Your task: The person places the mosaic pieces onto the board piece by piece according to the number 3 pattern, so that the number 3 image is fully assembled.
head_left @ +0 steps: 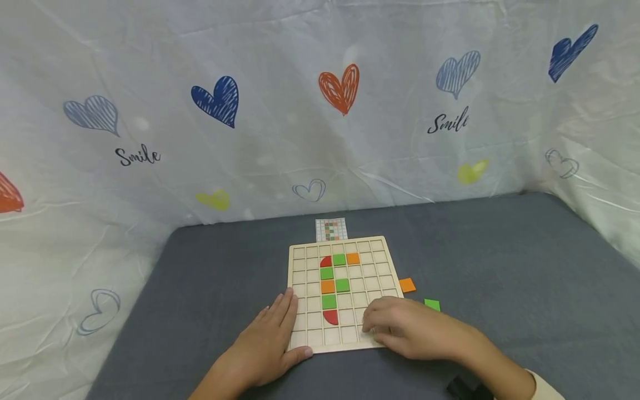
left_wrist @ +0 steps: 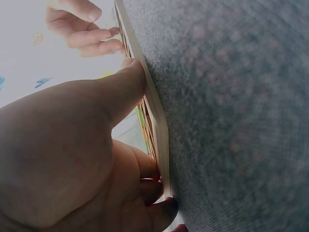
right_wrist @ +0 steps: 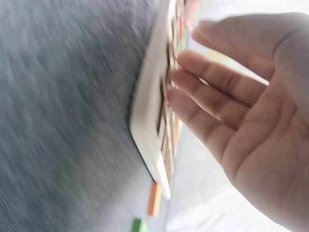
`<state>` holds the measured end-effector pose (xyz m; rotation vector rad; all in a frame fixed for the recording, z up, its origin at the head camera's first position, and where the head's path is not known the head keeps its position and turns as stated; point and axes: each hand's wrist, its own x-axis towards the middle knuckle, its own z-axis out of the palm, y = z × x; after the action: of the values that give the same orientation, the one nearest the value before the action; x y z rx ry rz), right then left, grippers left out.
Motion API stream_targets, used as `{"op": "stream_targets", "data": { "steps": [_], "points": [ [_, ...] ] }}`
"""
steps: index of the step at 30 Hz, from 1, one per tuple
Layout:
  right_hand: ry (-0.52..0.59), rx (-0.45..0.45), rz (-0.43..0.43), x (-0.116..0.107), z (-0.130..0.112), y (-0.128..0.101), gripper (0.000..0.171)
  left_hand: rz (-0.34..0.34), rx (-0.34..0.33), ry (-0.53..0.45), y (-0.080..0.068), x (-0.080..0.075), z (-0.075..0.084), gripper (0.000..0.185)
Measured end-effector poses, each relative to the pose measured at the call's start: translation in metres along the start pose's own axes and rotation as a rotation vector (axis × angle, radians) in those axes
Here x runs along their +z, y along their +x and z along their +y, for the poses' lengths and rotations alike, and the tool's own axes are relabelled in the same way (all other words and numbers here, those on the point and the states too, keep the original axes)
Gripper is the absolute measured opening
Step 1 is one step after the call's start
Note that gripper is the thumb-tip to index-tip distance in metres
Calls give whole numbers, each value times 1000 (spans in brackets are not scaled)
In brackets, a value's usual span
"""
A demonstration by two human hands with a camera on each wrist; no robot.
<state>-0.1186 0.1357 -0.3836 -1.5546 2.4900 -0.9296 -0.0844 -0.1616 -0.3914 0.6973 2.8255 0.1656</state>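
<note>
A wooden grid board (head_left: 385, 261) lies on the grey table. It holds green (head_left: 339, 259), orange (head_left: 327, 286) and red (head_left: 330, 316) tiles in a column-like shape. My left hand (head_left: 270, 339) lies flat on the board's near left corner, fingers straight along its left edge and thumb (left_wrist: 126, 79) against the front rim (left_wrist: 155, 113). My right hand (head_left: 400, 328) rests on the near right corner, its relaxed fingertips (right_wrist: 181, 79) touching the board (right_wrist: 154, 106). Neither hand holds a tile.
A loose orange tile (head_left: 407, 285) and a loose green tile (head_left: 432, 304) lie on the table right of the board. A small pattern card (head_left: 331, 229) lies behind the board. A white sheet printed with hearts (head_left: 340, 86) hangs round the table.
</note>
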Motion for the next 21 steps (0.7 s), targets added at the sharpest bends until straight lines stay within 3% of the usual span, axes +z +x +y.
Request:
{"op": "stream_targets", "data": {
  "steps": [6, 10, 15, 21],
  "points": [
    [1, 154, -22, -22, 3, -12, 16, -8, 3, 2, 0, -1, 0, 89],
    [-115, 269, -39, -37, 4, -21, 19, -13, 3, 3, 0, -2, 0, 89],
    [-250, 453, -119, -44, 7, -30, 25, -10, 1, -5, 0, -2, 0, 89],
    [-350, 476, -115, -38, 12, -33, 30, -12, 4, -15, 1, 0, -1, 89]
  ]
}}
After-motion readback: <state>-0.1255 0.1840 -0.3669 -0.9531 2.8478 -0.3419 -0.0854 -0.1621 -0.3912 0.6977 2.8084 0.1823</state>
